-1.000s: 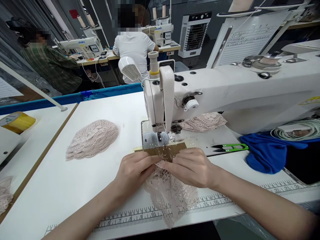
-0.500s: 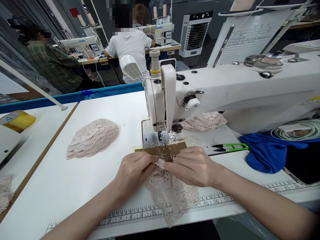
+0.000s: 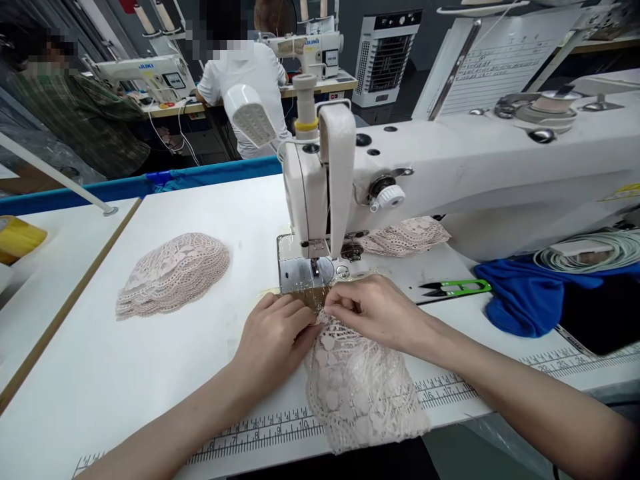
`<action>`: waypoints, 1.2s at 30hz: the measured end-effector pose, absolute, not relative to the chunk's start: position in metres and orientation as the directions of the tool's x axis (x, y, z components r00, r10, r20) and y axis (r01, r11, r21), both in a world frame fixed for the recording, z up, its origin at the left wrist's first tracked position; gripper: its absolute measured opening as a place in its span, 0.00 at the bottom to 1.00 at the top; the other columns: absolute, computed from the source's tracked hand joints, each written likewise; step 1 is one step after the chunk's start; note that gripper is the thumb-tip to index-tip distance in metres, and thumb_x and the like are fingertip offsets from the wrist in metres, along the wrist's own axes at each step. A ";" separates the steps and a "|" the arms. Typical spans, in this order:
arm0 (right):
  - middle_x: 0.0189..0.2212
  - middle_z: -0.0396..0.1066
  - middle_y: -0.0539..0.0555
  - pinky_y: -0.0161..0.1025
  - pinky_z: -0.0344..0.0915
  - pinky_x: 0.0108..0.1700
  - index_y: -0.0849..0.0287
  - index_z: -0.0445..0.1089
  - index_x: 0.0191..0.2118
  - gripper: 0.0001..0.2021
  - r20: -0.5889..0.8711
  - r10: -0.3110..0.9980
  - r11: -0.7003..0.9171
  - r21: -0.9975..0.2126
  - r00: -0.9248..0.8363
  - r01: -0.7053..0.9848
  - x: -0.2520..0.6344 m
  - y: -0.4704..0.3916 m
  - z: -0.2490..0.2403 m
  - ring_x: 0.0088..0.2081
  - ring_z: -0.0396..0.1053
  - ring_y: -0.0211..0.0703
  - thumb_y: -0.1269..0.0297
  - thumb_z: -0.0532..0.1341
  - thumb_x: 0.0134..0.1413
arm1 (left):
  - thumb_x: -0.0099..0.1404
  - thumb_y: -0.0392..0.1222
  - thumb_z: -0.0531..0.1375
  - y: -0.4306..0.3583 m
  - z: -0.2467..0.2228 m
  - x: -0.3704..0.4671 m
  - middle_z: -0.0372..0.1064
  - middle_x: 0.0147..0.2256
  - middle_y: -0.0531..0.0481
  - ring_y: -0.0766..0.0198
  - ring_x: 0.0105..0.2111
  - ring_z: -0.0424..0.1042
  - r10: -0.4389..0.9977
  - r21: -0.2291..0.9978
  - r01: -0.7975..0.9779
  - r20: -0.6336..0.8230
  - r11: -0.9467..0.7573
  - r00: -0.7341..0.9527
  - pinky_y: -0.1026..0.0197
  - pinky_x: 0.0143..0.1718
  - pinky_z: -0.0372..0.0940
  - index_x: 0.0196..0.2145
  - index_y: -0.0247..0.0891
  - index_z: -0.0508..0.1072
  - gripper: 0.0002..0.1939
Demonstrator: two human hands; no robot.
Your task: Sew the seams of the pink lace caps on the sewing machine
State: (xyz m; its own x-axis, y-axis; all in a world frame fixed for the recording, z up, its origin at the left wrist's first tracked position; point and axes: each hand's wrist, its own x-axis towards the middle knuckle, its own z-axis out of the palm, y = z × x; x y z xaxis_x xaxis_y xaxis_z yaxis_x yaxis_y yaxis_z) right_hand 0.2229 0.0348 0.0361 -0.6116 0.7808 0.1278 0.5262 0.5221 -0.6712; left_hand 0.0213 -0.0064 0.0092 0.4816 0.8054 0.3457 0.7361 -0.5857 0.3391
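Observation:
A pale pink lace piece [image 3: 363,387] hangs from my fingertips and spreads over the printed ruler to the table's front edge. My left hand [image 3: 280,333] pinches its upper left edge. On the other side, my right hand [image 3: 373,310] has thumb and forefinger closed on the top edge. Both hands are just in front of the sewing machine's needle plate [image 3: 295,272], below the presser foot [image 3: 315,267]. Loose threads show between the hands and the plate. A stack of similar lace [image 3: 175,273] lies to the left, and more lace [image 3: 407,237] lies behind the needle area.
Green-handled snips [image 3: 460,287], a blue cloth [image 3: 525,300] and coiled tubing [image 3: 585,255] are at the right. Yellow tape [image 3: 21,239] sits at the far left. Beyond the table, two people are at other sewing machines.
The lace has opened out flatter and shifted right, showing more of its pattern. My right hand has moved slightly left and up, its fingers more curled. The view has shifted slightly.

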 end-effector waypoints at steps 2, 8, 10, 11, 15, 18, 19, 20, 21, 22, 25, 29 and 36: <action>0.22 0.72 0.46 0.31 0.59 0.27 0.60 0.75 0.33 0.08 0.179 0.779 0.561 -0.625 -0.600 0.542 0.218 0.037 0.028 0.21 0.66 0.31 0.69 0.59 0.60 | 0.67 0.36 0.56 -0.005 0.005 0.021 0.68 0.25 0.54 0.65 0.26 0.64 0.791 0.283 0.755 0.386 -0.592 0.475 0.60 0.29 0.55 0.27 0.38 0.67 0.09; 0.25 0.75 0.48 0.32 0.56 0.25 0.59 0.75 0.39 0.10 0.214 0.779 0.607 -0.497 -0.590 0.621 0.215 0.043 0.019 0.23 0.68 0.33 0.69 0.55 0.63 | 0.66 0.38 0.58 -0.001 0.005 0.020 0.73 0.39 0.47 0.59 0.37 0.69 0.710 0.101 0.784 0.505 -0.613 0.491 0.57 0.35 0.60 0.44 0.35 0.70 0.08; 0.26 0.75 0.48 0.32 0.55 0.25 0.58 0.75 0.39 0.11 0.218 0.783 0.609 -0.457 -0.582 0.648 0.214 0.044 0.016 0.23 0.69 0.33 0.69 0.54 0.65 | 0.66 0.35 0.58 -0.001 0.006 0.020 0.74 0.41 0.47 0.58 0.40 0.70 0.640 0.020 0.753 0.542 -0.658 0.545 0.56 0.37 0.61 0.45 0.37 0.72 0.09; 0.26 0.75 0.48 0.32 0.54 0.25 0.58 0.75 0.39 0.11 0.217 0.784 0.610 -0.440 -0.581 0.659 0.214 0.045 0.015 0.23 0.69 0.33 0.68 0.54 0.65 | 0.66 0.33 0.58 -0.002 0.006 0.020 0.75 0.42 0.47 0.58 0.41 0.70 0.605 -0.017 0.734 0.553 -0.679 0.573 0.56 0.38 0.61 0.44 0.37 0.73 0.10; 0.27 0.76 0.47 0.33 0.52 0.26 0.56 0.75 0.40 0.11 0.229 0.781 0.622 -0.369 -0.581 0.691 0.213 0.048 0.007 0.23 0.68 0.33 0.64 0.54 0.66 | 0.66 0.31 0.58 -0.004 0.006 0.020 0.77 0.44 0.49 0.58 0.42 0.72 0.535 -0.113 0.693 0.551 -0.712 0.640 0.55 0.39 0.59 0.42 0.36 0.75 0.08; 0.27 0.75 0.47 0.34 0.48 0.25 0.54 0.75 0.40 0.13 0.268 0.765 0.644 -0.270 -0.586 0.716 0.214 0.050 0.002 0.22 0.66 0.33 0.63 0.52 0.67 | 0.67 0.33 0.58 -0.006 0.006 0.020 0.77 0.45 0.49 0.58 0.43 0.72 0.547 -0.125 0.695 0.526 -0.708 0.651 0.53 0.40 0.59 0.43 0.34 0.74 0.08; 0.28 0.75 0.48 0.35 0.46 0.24 0.55 0.75 0.40 0.14 0.281 0.756 0.650 -0.225 -0.591 0.726 0.215 0.050 0.002 0.22 0.65 0.33 0.62 0.52 0.67 | 0.68 0.33 0.57 -0.006 0.006 0.020 0.77 0.45 0.49 0.58 0.43 0.72 0.554 -0.122 0.698 0.519 -0.705 0.651 0.53 0.41 0.58 0.45 0.34 0.74 0.09; 0.28 0.76 0.49 0.35 0.45 0.24 0.55 0.75 0.40 0.15 0.294 0.747 0.655 -0.177 -0.596 0.734 0.215 0.050 0.001 0.21 0.64 0.33 0.62 0.51 0.67 | 0.68 0.33 0.57 -0.006 0.006 0.020 0.76 0.45 0.48 0.58 0.44 0.72 0.562 -0.115 0.701 0.513 -0.704 0.649 0.53 0.41 0.58 0.46 0.33 0.73 0.10; 0.29 0.76 0.49 0.36 0.43 0.23 0.55 0.75 0.41 0.15 0.307 0.737 0.659 -0.129 -0.602 0.741 0.216 0.049 0.002 0.21 0.63 0.33 0.61 0.50 0.68 | 0.68 0.33 0.57 -0.006 0.006 0.020 0.76 0.46 0.48 0.58 0.45 0.72 0.568 -0.106 0.702 0.510 -0.704 0.646 0.53 0.41 0.58 0.47 0.33 0.73 0.10; 0.31 0.76 0.50 0.36 0.43 0.23 0.54 0.74 0.43 0.15 0.315 0.726 0.662 -0.083 -0.611 0.745 0.216 0.048 0.002 0.20 0.62 0.33 0.60 0.50 0.68 | 0.68 0.33 0.57 -0.006 0.006 0.020 0.76 0.46 0.48 0.58 0.45 0.72 0.571 -0.098 0.703 0.509 -0.705 0.644 0.53 0.42 0.58 0.47 0.33 0.73 0.11; 0.36 0.76 0.53 0.36 0.41 0.22 0.52 0.70 0.53 0.16 0.303 0.705 0.669 0.016 -0.641 0.743 0.214 0.045 0.004 0.21 0.62 0.34 0.58 0.49 0.68 | 0.68 0.33 0.57 -0.006 0.005 0.020 0.77 0.44 0.48 0.58 0.46 0.73 0.574 -0.076 0.702 0.516 -0.708 0.636 0.53 0.42 0.58 0.45 0.34 0.74 0.10; 0.36 0.75 0.54 0.37 0.41 0.21 0.53 0.69 0.54 0.18 0.291 0.690 0.685 0.034 -0.663 0.728 0.212 0.043 0.007 0.24 0.63 0.35 0.56 0.48 0.69 | 0.66 0.32 0.58 -0.006 0.005 0.021 0.78 0.42 0.48 0.57 0.46 0.73 0.578 -0.066 0.704 0.518 -0.708 0.630 0.54 0.41 0.58 0.44 0.35 0.75 0.10; 0.32 0.74 0.54 0.37 0.50 0.25 0.59 0.75 0.44 0.15 0.435 0.631 0.706 0.019 -0.642 0.708 0.217 0.039 0.013 0.27 0.64 0.37 0.64 0.50 0.67 | 0.69 0.34 0.54 0.005 0.006 0.022 0.76 0.47 0.49 0.57 0.48 0.71 0.634 -0.040 0.740 0.486 -0.671 0.602 0.53 0.40 0.57 0.45 0.40 0.75 0.11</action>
State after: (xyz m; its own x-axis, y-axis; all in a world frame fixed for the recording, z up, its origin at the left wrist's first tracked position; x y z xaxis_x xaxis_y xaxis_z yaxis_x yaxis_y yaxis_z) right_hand 0.2171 0.0385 0.0127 -0.6420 0.6313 0.4351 0.7076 0.7063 0.0192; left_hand 0.0222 0.0053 0.0055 0.6015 0.6344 0.4855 0.7401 -0.6714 -0.0397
